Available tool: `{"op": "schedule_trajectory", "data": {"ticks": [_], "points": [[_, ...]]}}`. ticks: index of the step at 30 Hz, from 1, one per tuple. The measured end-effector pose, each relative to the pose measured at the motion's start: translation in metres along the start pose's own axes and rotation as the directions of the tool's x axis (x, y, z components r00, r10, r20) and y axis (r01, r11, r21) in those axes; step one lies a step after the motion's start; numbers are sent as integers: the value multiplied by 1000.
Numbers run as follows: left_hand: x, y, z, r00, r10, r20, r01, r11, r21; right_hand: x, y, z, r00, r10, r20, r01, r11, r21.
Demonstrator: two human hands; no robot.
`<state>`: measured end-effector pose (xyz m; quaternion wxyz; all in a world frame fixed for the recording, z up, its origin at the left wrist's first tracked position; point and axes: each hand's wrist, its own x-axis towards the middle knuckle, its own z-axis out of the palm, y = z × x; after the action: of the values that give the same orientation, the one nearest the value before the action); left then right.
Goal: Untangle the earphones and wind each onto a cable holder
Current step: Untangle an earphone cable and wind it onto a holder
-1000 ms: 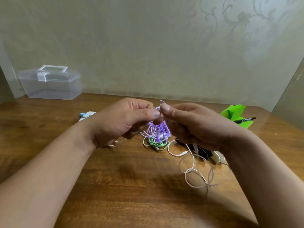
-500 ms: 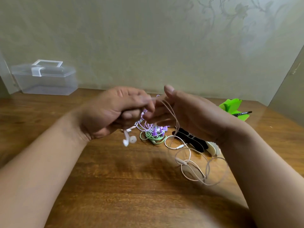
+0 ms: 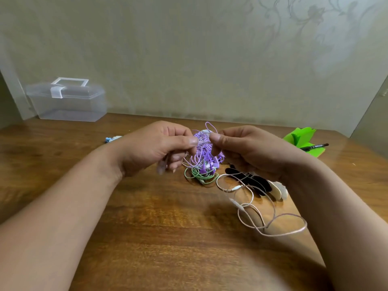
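Note:
A tangle of purple earphones (image 3: 204, 152) and green earphones (image 3: 199, 175) lies on the wooden table (image 3: 147, 227) between my hands. My left hand (image 3: 155, 148) and my right hand (image 3: 249, 152) each pinch a short stretch of pale pink cable held taut between thumb and finger just above the tangle. The rest of the pink earphone cable (image 3: 262, 215) trails in loose loops on the table under my right wrist. Black and white cable holders (image 3: 258, 183) lie beside those loops, partly hidden by my right hand.
A clear plastic box (image 3: 67, 101) with a handle stands at the back left by the wall. A small blue and white object (image 3: 112, 139) lies behind my left wrist. Green paper (image 3: 300, 136) and a black pen (image 3: 313, 146) sit at the right.
Both hands have closed in and now pinch the pink cable taut between them. The white earbuds that dangled below my left hand are now blurred against its lower fingers.

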<state>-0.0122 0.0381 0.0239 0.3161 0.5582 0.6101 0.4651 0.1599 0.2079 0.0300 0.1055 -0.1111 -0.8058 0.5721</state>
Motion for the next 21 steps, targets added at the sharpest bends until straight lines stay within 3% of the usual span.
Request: {"op": "schedule_trajectory", "data": {"ticks": [4, 6, 8, 10, 12, 14, 18, 21], "points": [[3, -8, -1, 1000, -27, -15, 27, 1000, 15, 3, 10, -4, 993, 16, -121, -30, 993, -116], [6, -9, 5, 999, -51, -9, 52, 994, 98, 6, 14, -3, 965, -116, -236, 28, 937, -347], [7, -10, 12, 997, -72, -23, 75, 984, 162, 5, 9, 5, 945, -238, -224, 103, 868, -486], [7, -9, 15, 998, -56, -30, 61, 976, 211, 4, 6, 15, 961, -245, -125, 174, 894, -412], [7, -6, 17, 999, -30, -25, 35, 968, 247, 2, 6, 24, 983, -176, -47, 150, 929, -337], [9, -6, 17, 998, -27, -49, 38, 975, 220, 2, 7, 26, 992, -128, -21, 110, 914, -390], [8, -8, 13, 996, -3, -93, 18, 987, 160, 4, 6, 14, 990, -133, -45, 89, 846, -525], [7, -8, 9, 996, -5, -89, 19, 988, 153, 5, 8, 2, 976, -165, -140, 85, 887, -455]]}}
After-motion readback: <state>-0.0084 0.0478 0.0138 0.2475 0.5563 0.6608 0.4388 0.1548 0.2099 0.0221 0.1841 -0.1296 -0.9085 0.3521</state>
